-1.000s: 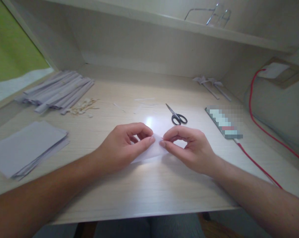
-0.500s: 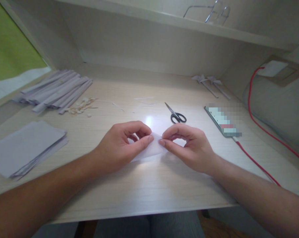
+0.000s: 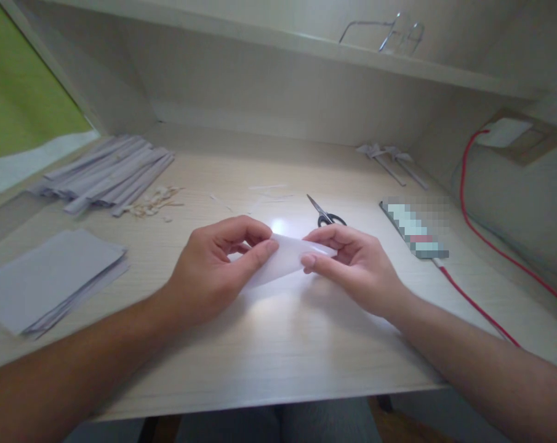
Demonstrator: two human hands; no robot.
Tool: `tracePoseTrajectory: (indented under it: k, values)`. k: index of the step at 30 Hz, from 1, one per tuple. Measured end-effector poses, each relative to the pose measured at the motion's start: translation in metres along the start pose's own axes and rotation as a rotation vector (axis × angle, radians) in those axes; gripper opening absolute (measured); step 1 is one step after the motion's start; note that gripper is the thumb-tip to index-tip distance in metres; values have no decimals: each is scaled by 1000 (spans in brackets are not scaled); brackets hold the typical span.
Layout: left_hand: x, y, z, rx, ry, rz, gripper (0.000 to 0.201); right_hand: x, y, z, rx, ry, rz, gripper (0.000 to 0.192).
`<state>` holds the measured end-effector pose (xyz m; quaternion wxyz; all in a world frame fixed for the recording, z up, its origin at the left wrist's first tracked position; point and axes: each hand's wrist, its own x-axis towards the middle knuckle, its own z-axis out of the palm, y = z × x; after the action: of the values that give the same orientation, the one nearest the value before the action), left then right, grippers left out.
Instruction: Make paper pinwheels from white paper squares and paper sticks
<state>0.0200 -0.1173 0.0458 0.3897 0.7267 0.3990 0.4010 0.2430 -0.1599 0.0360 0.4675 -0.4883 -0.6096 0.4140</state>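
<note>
At frame centre, the left hand (image 3: 208,271) and right hand (image 3: 356,264) each pinch an end of a white, folded paper strip (image 3: 285,258) (slightly glossy) just above the counter (image 3: 278,351).

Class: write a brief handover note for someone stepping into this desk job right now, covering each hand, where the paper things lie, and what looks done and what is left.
Left hand and right hand both pinch one white paper piece just above the desk.
Done: rolled paper sticks piled far left.
Left: flat sheet stack near left.
Scissors lie behind the right hand.
</note>
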Motion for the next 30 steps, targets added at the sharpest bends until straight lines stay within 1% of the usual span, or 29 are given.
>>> tracePoseTrajectory:
  k: [2, 5, 11, 16, 20, 22, 24, 26, 27, 28, 30]
  values:
    - [0, -1, 0, -7, 56, -7, 16, 3, -1, -2, 67, 0, 77, 30]
    - [1, -1, 0, -15, 91, 0, 16, 6, -2, -5, 117, 37, 101, 29]
    - [1, 0, 0, -65, 95, -10, 14, 6, -4, -4, 144, 88, 12, 18]
    - [2, 0, 0, -119, 64, -28, 12, 4, -5, -3, 70, 117, -30, 15]
    - [2, -1, -1, -90, 54, -1, 13, 3, -4, -4, -13, 133, -76, 15]
    - [0, -1, 0, -29, 35, 39, 11, 1, -4, -4, -142, 97, -131, 13]
    - [-2, -1, 1, 46, -26, 129, 7, -1, -5, -3, -266, 3, -205, 10]
    - [-4, -1, 2, 91, -89, 232, 6, -2, -5, -2, -313, -100, -276, 6]
    - [-5, -1, 3, 95, -105, 264, 7, -3, -4, -1, -304, -130, -303, 6]
    - [-6, -1, 3, 91, -112, 270, 6, -3, -4, 0, -287, -138, -324, 5]
    - [-5, 0, 3, 64, -106, 206, 3, -4, -3, 1, -241, -82, -344, 4]
